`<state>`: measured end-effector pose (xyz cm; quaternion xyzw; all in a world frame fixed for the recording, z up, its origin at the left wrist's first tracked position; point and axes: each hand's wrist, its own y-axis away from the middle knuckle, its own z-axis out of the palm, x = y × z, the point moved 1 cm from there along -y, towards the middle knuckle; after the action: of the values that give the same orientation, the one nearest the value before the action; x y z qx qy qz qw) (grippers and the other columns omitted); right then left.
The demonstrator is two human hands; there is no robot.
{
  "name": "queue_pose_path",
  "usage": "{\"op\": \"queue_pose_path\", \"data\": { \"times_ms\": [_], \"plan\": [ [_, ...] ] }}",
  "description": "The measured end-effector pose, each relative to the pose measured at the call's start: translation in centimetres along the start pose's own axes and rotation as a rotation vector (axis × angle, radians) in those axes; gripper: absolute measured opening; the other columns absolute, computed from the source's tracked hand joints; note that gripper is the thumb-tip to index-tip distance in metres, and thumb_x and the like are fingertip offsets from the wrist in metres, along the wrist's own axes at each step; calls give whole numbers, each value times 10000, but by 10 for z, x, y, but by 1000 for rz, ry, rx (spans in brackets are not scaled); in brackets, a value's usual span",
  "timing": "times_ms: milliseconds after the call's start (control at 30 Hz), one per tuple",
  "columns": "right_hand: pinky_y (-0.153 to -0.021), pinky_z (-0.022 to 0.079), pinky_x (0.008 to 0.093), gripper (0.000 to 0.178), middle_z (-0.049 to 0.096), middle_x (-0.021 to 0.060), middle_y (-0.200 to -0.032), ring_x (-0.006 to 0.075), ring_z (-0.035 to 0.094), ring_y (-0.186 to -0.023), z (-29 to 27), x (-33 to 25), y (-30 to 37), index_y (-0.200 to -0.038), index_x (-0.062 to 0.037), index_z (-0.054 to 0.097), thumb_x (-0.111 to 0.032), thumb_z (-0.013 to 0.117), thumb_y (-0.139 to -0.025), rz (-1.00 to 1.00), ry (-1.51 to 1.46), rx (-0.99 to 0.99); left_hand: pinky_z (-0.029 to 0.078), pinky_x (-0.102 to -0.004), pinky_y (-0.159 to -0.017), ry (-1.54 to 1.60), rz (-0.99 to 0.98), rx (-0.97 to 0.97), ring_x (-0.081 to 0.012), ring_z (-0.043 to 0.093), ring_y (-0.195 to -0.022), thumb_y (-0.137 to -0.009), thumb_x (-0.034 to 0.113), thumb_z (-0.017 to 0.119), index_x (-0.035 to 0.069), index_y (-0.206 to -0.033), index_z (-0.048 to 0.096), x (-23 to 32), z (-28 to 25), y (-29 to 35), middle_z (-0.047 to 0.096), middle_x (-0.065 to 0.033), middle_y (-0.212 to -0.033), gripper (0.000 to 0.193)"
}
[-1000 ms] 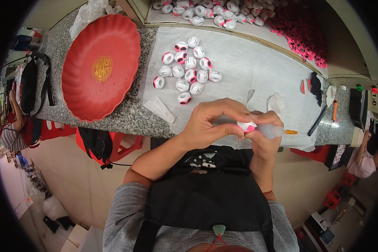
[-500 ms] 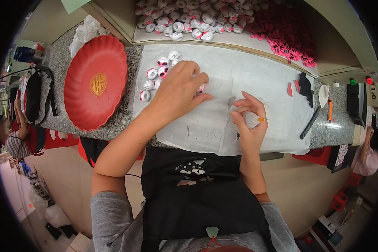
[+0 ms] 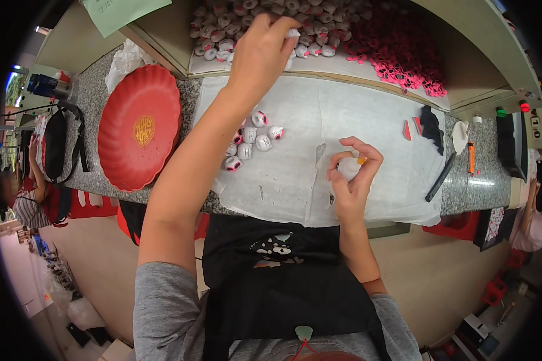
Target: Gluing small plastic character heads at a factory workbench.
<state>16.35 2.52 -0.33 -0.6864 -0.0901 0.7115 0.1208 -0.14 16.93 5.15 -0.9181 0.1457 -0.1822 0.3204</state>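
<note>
My left hand (image 3: pixel 264 51) reaches over the pile of small white rounded pieces (image 3: pixel 223 21) at the back shelf. A white piece (image 3: pixel 292 33) shows between its thumb and fingertips. Lower down, my right hand (image 3: pixel 356 186) is wrapped round a small white squeeze bottle (image 3: pixel 348 168) with an orange-yellow tip. Several white pieces with pink and black parts (image 3: pixel 263 142) lie on the white sheet (image 3: pixel 295 120), to the right of my left forearm, which covers some of the sheet.
Many pink and black small parts (image 3: pixel 397 57) lie heaped right of the white pile. A red scalloped tray (image 3: pixel 117 132) stands at left. Right are a black cloth scrap (image 3: pixel 430 127), pink pieces (image 3: pixel 407 130), a black stick-like tool (image 3: pixel 441 177) and an orange pen-like tool (image 3: pixel 471 157).
My left hand has moved up and away from the loose pieces on the sheet to the back pile. The right hand, still on the squeeze bottle, has shifted slightly left.
</note>
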Motion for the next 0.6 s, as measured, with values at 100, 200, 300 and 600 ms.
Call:
{"op": "queue_pose_path", "data": {
  "times_ms": [100, 200, 300, 600],
  "plan": [
    [-553, 426, 273, 449, 356, 144, -1024, 179, 475, -729, 0, -4, 1, -1084, -30, 291, -14, 456, -666, 31, -148, -9, 422, -273, -597, 526, -98, 67, -190, 524, -692, -710, 94, 551, 61, -856, 549, 17, -35, 16, 509, -82, -719, 150],
    [-595, 459, 312, 388, 335, 147, -1048, 215, 491, -787, 1, -15, -2, -1070, -14, 339, -37, 446, -698, 77, -145, -30, 432, -249, -645, 1070, -512, -158, -131, 516, -733, -764, 87, 503, 24, -895, 525, 33, -62, 55, 513, -46, -787, 147],
    [-644, 475, 340, 351, 330, 146, -1051, 234, 492, -824, -2, -35, -3, -1065, 20, 385, -45, 446, -725, 70, -34, -94, 438, -262, -700, 1642, -746, -220, -107, 508, -752, -786, 101, 482, -1, -941, 488, 40, -65, 90, 500, -27, -884, 185],
    [-595, 404, 261, 300, 375, 84, -899, 154, 423, -714, -4, -55, -5, -917, 3, 384, -52, 550, -673, 37, -393, 92, 427, -298, -764, 1962, -799, -214, -150, 498, -889, -735, 7, 520, -2, -1020, 426, 42, -48, 133, 502, -88, -942, 300]
  ]
}}
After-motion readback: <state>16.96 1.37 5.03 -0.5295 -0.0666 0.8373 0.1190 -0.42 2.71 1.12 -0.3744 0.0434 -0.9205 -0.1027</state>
